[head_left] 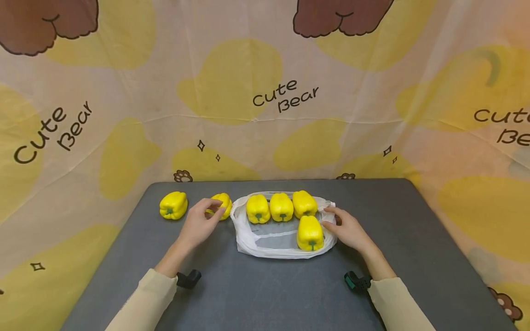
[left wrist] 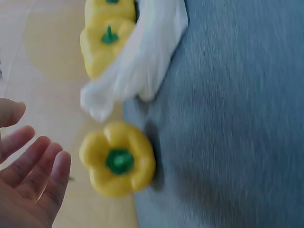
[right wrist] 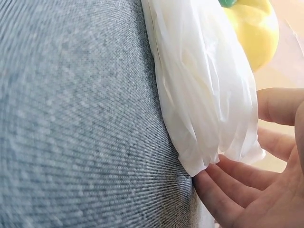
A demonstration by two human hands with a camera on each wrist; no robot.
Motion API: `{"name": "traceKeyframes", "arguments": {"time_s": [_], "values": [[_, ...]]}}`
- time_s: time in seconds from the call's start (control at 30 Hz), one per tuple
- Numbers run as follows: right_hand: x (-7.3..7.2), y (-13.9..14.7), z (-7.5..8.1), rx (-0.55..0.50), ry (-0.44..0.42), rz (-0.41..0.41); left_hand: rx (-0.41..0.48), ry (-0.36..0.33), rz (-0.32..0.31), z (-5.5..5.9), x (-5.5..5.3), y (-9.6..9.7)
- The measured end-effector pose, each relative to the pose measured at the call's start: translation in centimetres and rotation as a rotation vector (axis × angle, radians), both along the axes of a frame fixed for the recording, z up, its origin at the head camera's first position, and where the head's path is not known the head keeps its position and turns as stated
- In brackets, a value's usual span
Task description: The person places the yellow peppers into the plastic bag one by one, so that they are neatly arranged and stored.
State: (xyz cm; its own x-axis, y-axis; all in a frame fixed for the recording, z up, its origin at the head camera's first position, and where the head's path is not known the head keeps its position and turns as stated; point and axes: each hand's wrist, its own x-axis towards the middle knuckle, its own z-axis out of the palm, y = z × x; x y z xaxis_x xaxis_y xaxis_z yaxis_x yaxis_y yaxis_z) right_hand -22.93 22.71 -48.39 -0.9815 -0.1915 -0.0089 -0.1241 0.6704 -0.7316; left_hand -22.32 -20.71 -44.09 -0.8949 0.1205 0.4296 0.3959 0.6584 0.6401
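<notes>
Yellow bell pepper (head_left: 227,201), one: lying on the tabletop (head_left: 265,294) outside the white plastic bag (head_left: 244,241), stem end facing the person, at two o'clock from the left hand (head_left: 200,226) (the nearer), whose fingers are hovering spread, pinching nothing. Right hand (head_left: 349,230): touching the bag's three-o'clock side; whether pinching, unclear.

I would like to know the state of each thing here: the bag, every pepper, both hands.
White plastic bag: open, mouth spread wide.
Four yellow bell peppers: inside the bag.
Yellow bell pepper just left of the bag: outside, not gripped.
Far-left yellow bell pepper: outside, on the grey table.
Left hand: relaxed, holding nothing.
Right hand: touching the bag's right end, grip unclear.
</notes>
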Motion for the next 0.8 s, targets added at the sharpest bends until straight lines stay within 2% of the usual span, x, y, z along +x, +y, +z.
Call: {"name": "traceKeyframes", "arguments": {"time_s": [0.17, 0.37, 0.8], "values": [[0.0, 0.0, 0.1, 0.001, 0.0, 0.004, -0.021, -0.027, 0.027, 0.2, -0.6, -2.2], [0.0, 0.0, 0.0, 0.001, -0.008, 0.0, -0.07, -0.055, 0.051, 0.9, -1.1, -4.2], [-0.1, 0.0, 0.0, 0.004, -0.008, -0.001, -0.109, -0.049, 0.156, 1.1, -2.4, -8.7]]}}
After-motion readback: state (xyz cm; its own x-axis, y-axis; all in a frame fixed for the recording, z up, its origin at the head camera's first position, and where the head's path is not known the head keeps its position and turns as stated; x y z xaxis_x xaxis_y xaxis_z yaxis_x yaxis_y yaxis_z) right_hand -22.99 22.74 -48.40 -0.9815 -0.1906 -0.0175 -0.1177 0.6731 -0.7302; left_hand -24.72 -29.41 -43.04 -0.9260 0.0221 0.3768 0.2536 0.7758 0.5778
